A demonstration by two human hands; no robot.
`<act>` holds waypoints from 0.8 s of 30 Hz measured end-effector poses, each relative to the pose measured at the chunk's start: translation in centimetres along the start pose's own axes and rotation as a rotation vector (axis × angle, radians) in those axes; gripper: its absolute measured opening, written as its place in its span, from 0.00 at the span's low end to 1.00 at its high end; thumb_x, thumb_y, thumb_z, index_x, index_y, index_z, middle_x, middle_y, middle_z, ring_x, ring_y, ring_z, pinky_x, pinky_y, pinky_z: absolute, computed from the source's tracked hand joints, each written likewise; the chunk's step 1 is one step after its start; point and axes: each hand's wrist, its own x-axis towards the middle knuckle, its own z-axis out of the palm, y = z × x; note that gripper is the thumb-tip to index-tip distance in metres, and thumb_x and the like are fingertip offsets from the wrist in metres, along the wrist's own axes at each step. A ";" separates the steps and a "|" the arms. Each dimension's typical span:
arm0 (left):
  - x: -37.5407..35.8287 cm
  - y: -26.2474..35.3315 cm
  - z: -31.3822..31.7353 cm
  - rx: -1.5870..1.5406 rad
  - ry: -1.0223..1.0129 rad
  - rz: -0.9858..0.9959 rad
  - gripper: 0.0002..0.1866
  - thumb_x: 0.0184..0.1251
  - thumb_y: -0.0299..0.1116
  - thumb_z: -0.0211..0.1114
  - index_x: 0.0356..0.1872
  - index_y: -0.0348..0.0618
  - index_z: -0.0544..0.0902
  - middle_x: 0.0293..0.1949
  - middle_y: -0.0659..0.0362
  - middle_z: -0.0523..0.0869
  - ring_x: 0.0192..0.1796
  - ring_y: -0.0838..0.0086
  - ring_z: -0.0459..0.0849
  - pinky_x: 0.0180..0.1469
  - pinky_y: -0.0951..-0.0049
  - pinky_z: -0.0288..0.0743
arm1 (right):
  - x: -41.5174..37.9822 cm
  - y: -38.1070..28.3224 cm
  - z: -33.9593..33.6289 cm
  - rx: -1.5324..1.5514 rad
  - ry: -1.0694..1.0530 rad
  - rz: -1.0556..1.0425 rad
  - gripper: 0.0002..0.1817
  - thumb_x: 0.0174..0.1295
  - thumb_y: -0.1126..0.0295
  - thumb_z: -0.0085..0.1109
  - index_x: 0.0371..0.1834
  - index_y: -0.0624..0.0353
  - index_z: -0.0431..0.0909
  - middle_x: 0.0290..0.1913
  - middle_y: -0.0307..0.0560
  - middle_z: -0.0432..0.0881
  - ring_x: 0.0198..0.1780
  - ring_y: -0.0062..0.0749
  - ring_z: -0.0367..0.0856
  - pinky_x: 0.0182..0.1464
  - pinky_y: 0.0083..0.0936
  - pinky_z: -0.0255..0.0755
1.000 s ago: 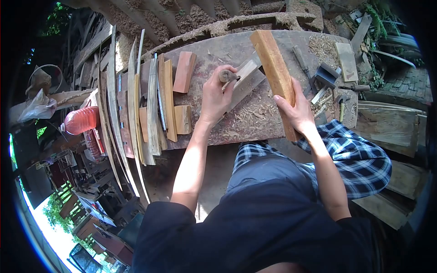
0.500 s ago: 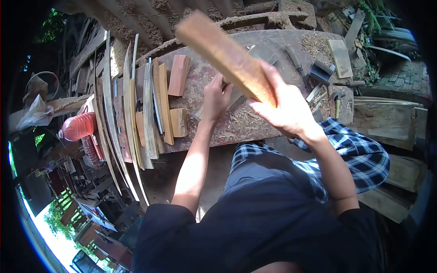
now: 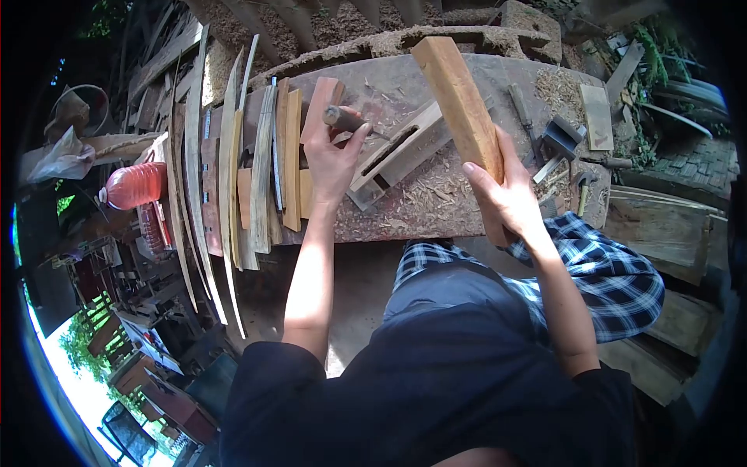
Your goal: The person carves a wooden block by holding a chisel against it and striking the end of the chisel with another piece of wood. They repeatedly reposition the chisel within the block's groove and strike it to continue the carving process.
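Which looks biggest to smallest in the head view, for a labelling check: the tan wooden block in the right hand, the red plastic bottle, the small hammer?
1. Tan wooden block, though nearest the camera.
2. Red plastic bottle.
3. Small hammer.

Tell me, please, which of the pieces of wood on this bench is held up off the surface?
The long pale rectangular wooden block gripped in the right hand; it stands tilted above the bench, while the thin wooden slats lie flat at the left.

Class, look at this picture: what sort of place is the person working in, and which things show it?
Most likely an outdoor woodworking shop: a workbench strewn with wood shavings, thin wooden strips laid out, and a hammer nearby.
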 end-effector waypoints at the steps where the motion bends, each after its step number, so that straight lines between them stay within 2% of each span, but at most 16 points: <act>1: -0.4 -0.1 0.0 0.014 0.017 0.000 0.12 0.65 0.22 0.74 0.48 0.39 0.85 0.44 0.61 0.89 0.46 0.79 0.86 0.50 0.75 0.82 | -0.3 0.0 0.2 0.008 -0.003 0.012 0.44 0.62 0.48 0.67 0.78 0.50 0.59 0.57 0.67 0.84 0.60 0.58 0.85 0.62 0.44 0.76; 3: -0.7 -0.3 0.2 0.021 0.025 0.000 0.12 0.64 0.22 0.75 0.47 0.39 0.85 0.42 0.61 0.88 0.45 0.80 0.86 0.47 0.77 0.81 | -0.7 0.4 0.4 0.013 0.002 0.029 0.44 0.62 0.48 0.67 0.78 0.50 0.59 0.58 0.67 0.83 0.61 0.58 0.84 0.63 0.44 0.75; 5: -0.9 -0.5 0.3 0.060 0.053 0.030 0.12 0.61 0.22 0.76 0.44 0.37 0.85 0.38 0.61 0.89 0.39 0.81 0.87 0.40 0.78 0.84 | -0.9 0.7 0.7 0.019 -0.025 0.052 0.44 0.62 0.48 0.67 0.78 0.52 0.59 0.59 0.67 0.83 0.62 0.59 0.83 0.64 0.44 0.74; 8: -1.4 0.2 0.1 0.064 0.036 0.027 0.11 0.60 0.22 0.77 0.42 0.37 0.85 0.37 0.60 0.89 0.38 0.81 0.87 0.40 0.78 0.83 | -1.0 0.5 0.9 -0.004 -0.015 0.018 0.44 0.62 0.48 0.67 0.78 0.52 0.59 0.59 0.68 0.82 0.63 0.60 0.82 0.65 0.45 0.74; 18: -2.1 0.7 0.5 0.171 0.050 0.113 0.12 0.60 0.22 0.76 0.44 0.37 0.84 0.40 0.59 0.86 0.42 0.75 0.89 0.41 0.74 0.86 | -0.7 -0.5 1.3 -0.029 -0.034 0.018 0.45 0.62 0.48 0.67 0.79 0.52 0.59 0.61 0.68 0.81 0.64 0.61 0.81 0.66 0.45 0.73; 21: -2.1 1.5 0.3 0.101 -0.001 0.022 0.13 0.61 0.22 0.74 0.46 0.37 0.83 0.42 0.58 0.86 0.43 0.74 0.89 0.42 0.74 0.86 | -0.9 -2.8 1.1 0.021 -0.061 0.007 0.45 0.62 0.48 0.68 0.79 0.53 0.58 0.61 0.67 0.82 0.63 0.59 0.82 0.66 0.43 0.73; 24: -1.7 2.4 -0.1 0.233 -0.102 -0.043 0.13 0.63 0.23 0.74 0.48 0.36 0.84 0.43 0.58 0.88 0.44 0.76 0.88 0.48 0.75 0.84 | -0.9 -6.0 1.0 0.068 -0.038 -0.090 0.45 0.61 0.51 0.69 0.78 0.53 0.58 0.61 0.64 0.82 0.62 0.54 0.83 0.65 0.41 0.74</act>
